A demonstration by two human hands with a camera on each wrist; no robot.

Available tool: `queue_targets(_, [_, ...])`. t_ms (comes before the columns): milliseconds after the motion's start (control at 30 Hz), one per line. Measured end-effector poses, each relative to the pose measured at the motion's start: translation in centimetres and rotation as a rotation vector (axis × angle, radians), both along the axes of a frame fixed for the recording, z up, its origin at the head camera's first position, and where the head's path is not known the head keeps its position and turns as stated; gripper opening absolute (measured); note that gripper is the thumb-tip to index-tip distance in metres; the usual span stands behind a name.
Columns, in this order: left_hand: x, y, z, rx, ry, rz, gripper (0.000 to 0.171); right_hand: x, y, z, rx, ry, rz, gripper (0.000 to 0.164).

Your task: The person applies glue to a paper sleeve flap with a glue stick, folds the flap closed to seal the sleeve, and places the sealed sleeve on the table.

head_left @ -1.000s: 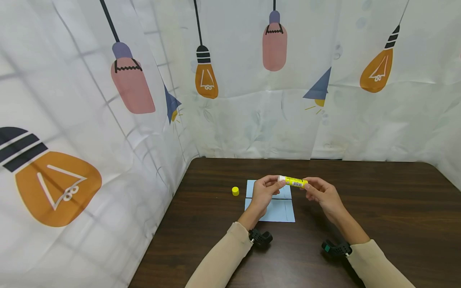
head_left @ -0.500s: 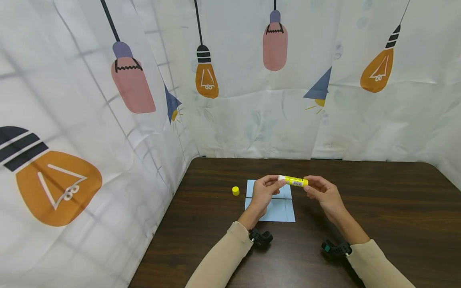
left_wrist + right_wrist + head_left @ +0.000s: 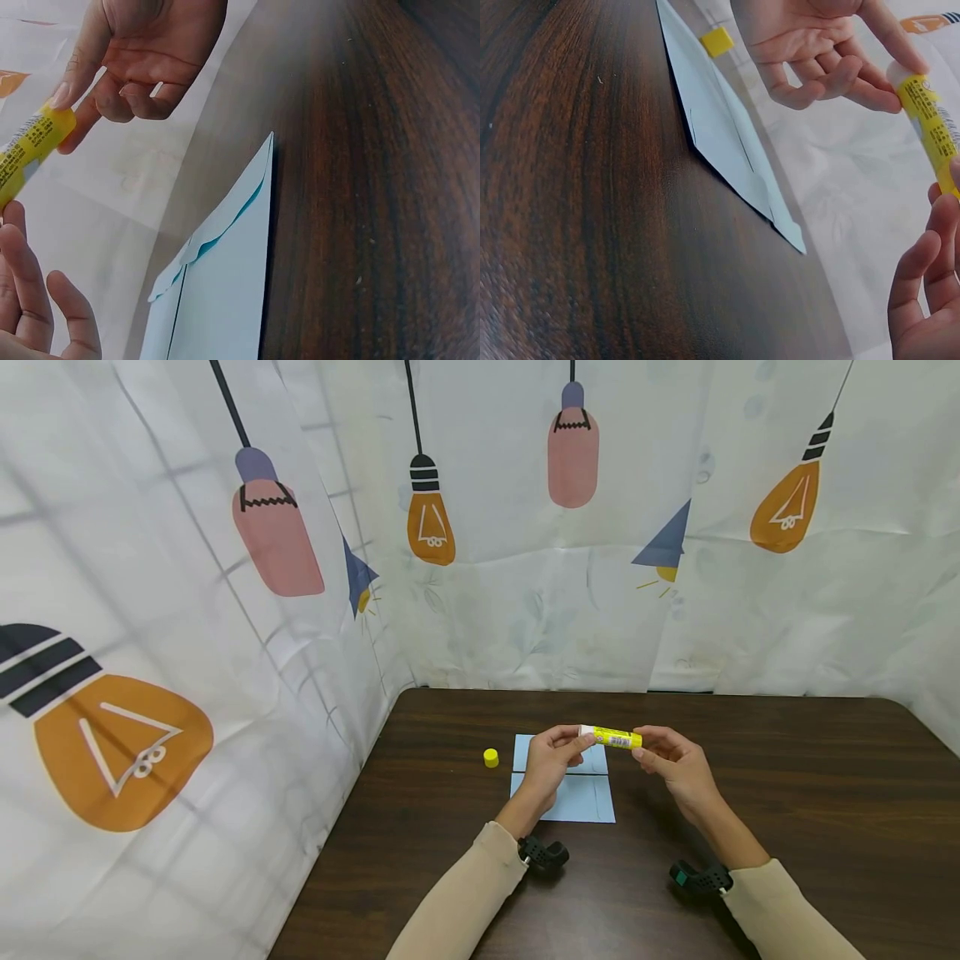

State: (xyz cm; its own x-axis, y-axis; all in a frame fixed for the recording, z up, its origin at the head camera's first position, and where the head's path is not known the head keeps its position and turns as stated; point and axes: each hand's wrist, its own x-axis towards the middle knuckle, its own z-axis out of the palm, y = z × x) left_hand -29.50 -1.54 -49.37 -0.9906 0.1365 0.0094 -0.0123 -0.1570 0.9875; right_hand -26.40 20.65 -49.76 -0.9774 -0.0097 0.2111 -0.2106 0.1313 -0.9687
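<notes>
Between the two hands, above the table, a yellow glue stick (image 3: pixel 617 738) lies nearly level. My left hand (image 3: pixel 549 766) pinches its white end between thumb and fingers. The thumb and forefinger of my right hand (image 3: pixel 678 768) pinch the yellow base at the other end. Printed text and a barcode show on the glue stick (image 3: pixel 930 120) in the right wrist view. Its yellow cap (image 3: pixel 491 758) stands off on the table, left of the paper. Beneath the hands is light blue paper (image 3: pixel 581 799) with a dark line across it, partly covered by my left hand.
The dark wooden table (image 3: pixel 810 810) extends to both sides. A white curtain (image 3: pixel 510 635) printed with lamps hangs behind it and along the left. In the left wrist view, a wavy edge of the blue paper (image 3: pixel 225 300) rises slightly.
My right fingers have shifted very slightly at the base of the glue stick, exposing a bit more of its yellow end. The left hand, cap and paper stay in place.
</notes>
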Motion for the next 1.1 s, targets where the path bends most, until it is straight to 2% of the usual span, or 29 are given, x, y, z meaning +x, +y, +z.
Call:
queue_targets(700, [0.23, 0.21, 0.15, 0.031, -0.008, 0.028, 0.027, -0.05, -0.02, -0.4, 0.039, 0.026, -0.014, 0.04])
queue_targets(1100, [0.09, -0.27, 0.29, 0.021, -0.004, 0.013, 0.029, 0.13, -0.37, 0.09, 0.025, -0.017, 0.07, 0.039])
